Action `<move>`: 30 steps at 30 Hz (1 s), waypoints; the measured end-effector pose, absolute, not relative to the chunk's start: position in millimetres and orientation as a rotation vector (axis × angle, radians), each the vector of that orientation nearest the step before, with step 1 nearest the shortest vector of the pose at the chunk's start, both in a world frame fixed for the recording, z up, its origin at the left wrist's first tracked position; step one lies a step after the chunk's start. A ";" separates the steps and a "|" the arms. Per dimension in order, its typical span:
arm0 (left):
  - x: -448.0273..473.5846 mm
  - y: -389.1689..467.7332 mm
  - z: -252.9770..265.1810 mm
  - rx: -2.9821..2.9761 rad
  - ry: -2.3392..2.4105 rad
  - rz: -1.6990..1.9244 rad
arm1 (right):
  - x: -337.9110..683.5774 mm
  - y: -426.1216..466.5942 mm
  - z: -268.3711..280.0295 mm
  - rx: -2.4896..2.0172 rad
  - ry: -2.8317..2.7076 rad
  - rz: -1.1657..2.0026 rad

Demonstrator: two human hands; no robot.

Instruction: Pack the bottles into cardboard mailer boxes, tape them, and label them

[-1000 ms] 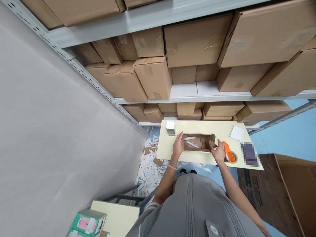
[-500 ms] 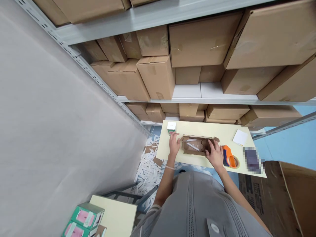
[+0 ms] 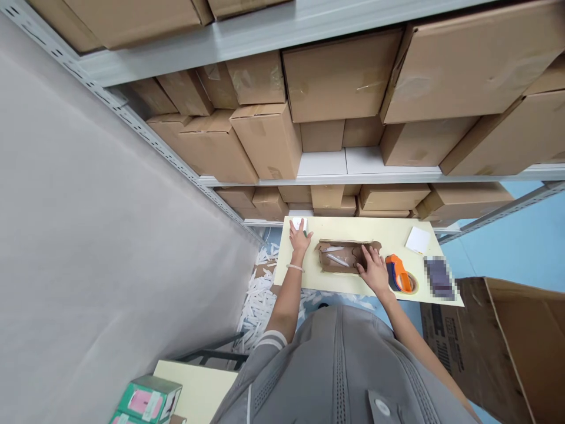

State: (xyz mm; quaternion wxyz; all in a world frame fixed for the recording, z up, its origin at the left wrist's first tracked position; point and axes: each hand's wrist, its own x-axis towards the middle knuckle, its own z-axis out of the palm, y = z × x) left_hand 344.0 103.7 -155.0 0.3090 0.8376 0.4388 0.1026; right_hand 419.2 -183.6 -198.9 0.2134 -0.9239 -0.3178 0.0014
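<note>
My left hand (image 3: 300,238) reaches over a small white and green box (image 3: 299,222) at the table's back left, its fingers straddling the box and partly hiding it. Right of it lies a long narrow open cardboard box (image 3: 325,266) with ragged upright flaps. White paper strips (image 3: 337,259) lie inside that box. My right hand (image 3: 374,270) grips its right end, fingers over the inner side and thumb near the front edge. Close to the right hand is an orange and blue tape dispenser (image 3: 398,273) with a tape roll.
The pale yellow table (image 3: 348,226) also bears a white square pad (image 3: 417,240) and a blurred-out dark object (image 3: 439,277). Shelves of cardboard boxes (image 3: 344,76) stand behind. A large open carton (image 3: 459,335) is at right; shredded paper (image 3: 260,303) covers the floor; green boxes (image 3: 148,400) sit lower left.
My left hand has moved forward from in front of the small box to over it. My right hand stays at the cardboard box's right end. The whole view has shifted slightly.
</note>
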 end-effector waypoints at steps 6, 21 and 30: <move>349.9 108.5 -166.9 2.179 1.190 0.393 | 419.9 -185.2 -197.5 -2.529 -0.885 0.037; 336.3 117.4 -180.2 2.175 1.225 0.577 | 422.9 -188.9 -191.3 -2.482 -0.893 0.050; 306.5 114.3 -188.2 1.879 1.338 0.750 | 422.0 -189.9 -192.1 -2.493 -0.915 0.075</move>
